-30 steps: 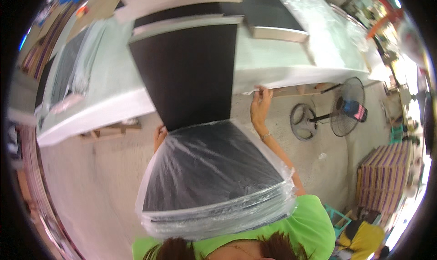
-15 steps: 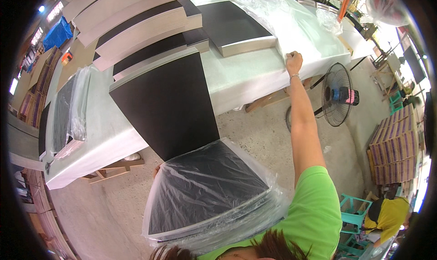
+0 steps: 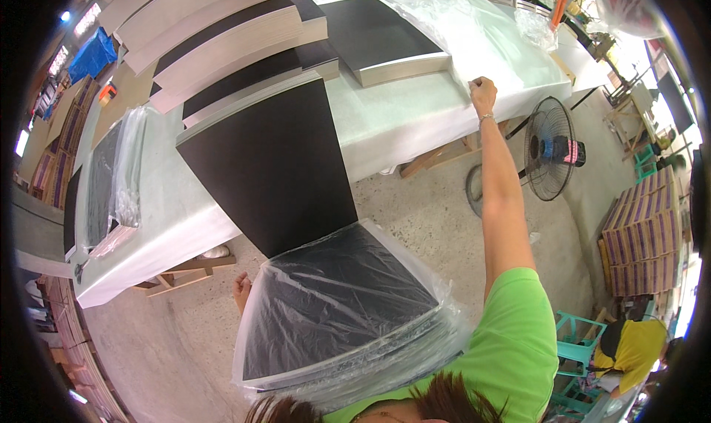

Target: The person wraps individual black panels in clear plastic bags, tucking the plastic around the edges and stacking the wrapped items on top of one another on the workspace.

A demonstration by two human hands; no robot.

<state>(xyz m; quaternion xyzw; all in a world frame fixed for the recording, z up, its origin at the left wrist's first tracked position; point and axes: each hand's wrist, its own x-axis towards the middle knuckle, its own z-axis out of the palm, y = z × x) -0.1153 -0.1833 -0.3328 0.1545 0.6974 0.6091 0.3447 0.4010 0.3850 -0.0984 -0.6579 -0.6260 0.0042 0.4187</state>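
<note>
A stack of black boards [image 3: 274, 164] leans from the white table [image 3: 392, 127] down toward me. Its lower half is inside a clear plastic bag [image 3: 341, 312]. My left hand [image 3: 241, 290] grips the bagged stack at its lower left edge, partly hidden behind it. My right arm stretches out to the right. At the table's front edge my right hand [image 3: 482, 94] is closed on a clear plastic sheet [image 3: 481, 38] that lies on the tabletop.
More stacks of black and pale boards [image 3: 222, 38] lie along the table's far side, and a bagged stack [image 3: 111, 179] sits at its left end. A floor fan [image 3: 552, 156] stands right of the table. Striped cartons [image 3: 644, 238] and a person in yellow [image 3: 629, 349] are at the right.
The view has swung left and down. My right hand went from the table edge near the boards out to the right, onto the plastic sheet. The bagged stack stays against me.
</note>
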